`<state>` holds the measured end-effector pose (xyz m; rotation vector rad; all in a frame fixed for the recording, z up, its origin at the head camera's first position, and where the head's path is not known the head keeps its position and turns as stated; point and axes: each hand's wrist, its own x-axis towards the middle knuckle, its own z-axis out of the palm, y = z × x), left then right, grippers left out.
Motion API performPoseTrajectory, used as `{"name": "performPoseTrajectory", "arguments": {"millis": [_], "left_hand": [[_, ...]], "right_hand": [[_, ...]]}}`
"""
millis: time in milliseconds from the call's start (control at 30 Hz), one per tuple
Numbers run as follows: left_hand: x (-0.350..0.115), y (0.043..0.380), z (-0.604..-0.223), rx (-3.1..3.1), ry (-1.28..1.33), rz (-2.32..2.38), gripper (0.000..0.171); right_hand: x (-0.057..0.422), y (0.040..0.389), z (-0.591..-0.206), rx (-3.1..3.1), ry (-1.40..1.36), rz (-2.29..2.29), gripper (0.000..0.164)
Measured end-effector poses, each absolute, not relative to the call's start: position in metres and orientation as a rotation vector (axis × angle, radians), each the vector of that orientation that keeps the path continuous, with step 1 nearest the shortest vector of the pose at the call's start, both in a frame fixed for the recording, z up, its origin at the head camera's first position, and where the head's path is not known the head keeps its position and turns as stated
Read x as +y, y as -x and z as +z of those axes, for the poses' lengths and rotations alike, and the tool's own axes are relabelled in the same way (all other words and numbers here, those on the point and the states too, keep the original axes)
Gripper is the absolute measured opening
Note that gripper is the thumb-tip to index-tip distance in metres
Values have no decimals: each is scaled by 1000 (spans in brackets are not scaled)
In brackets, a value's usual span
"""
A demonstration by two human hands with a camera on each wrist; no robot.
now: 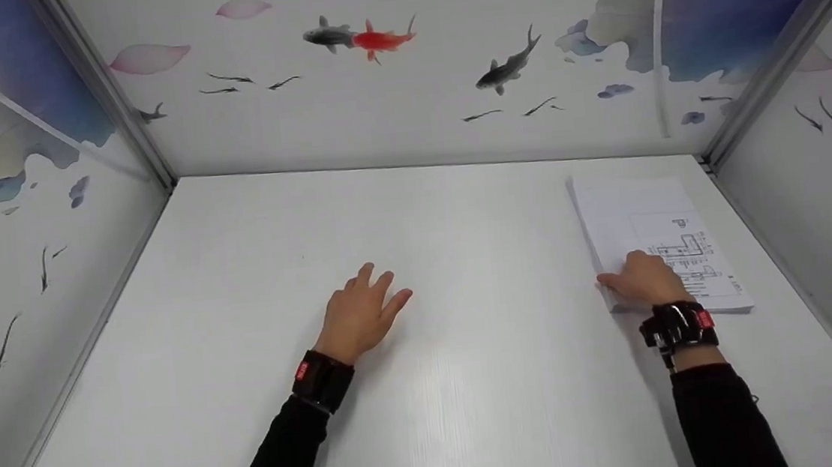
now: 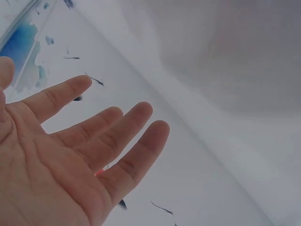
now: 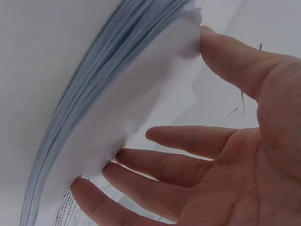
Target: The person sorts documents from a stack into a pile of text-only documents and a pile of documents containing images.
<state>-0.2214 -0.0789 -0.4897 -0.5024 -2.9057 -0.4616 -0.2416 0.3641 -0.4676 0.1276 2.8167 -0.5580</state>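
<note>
A thick stack of white paper (image 1: 624, 204) lies at the right of the table, its top sheet printed with line drawings. Over its near left part is my right hand (image 1: 646, 279). The right wrist view shows the fingertips (image 3: 123, 154) touching the top sheet (image 3: 136, 89), while the thumb meets the paper's edge; fingers and thumb are spread well apart. Layered page edges (image 3: 94, 84) show beside the hand. My left hand (image 1: 357, 314) is over the middle of the table with its fingers spread, holding nothing. Its palm (image 2: 42, 165) shows in the left wrist view.
The white table (image 1: 240, 294) is enclosed at the back by a wall panel (image 1: 405, 106) painted with fish and at each side by another panel. Grey metal posts (image 1: 109, 87) stand at the back corners. Each wrist wears a black strap (image 1: 323, 381).
</note>
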Motion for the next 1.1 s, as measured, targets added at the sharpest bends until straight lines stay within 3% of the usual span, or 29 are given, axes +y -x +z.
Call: {"name": "performPoseTrajectory", "arguments": {"millis": [267,500,733,1100], "left_hand": [[-80,222,-489,-2919,516,-470,62],[-81,221,-491,-2923,545,-482,59],[-75,218,-489,-2886,649,-405,45],[-59,218,-488,-2860,739,-442,37]], "right_hand": [[374,243,-463,2757,-167,-646,78],[376,243,-466,2829,-172,-667,59],[376,238,-476,3027,-59,-713,32],[366,235,-471,2997,-46,-785,49]]}}
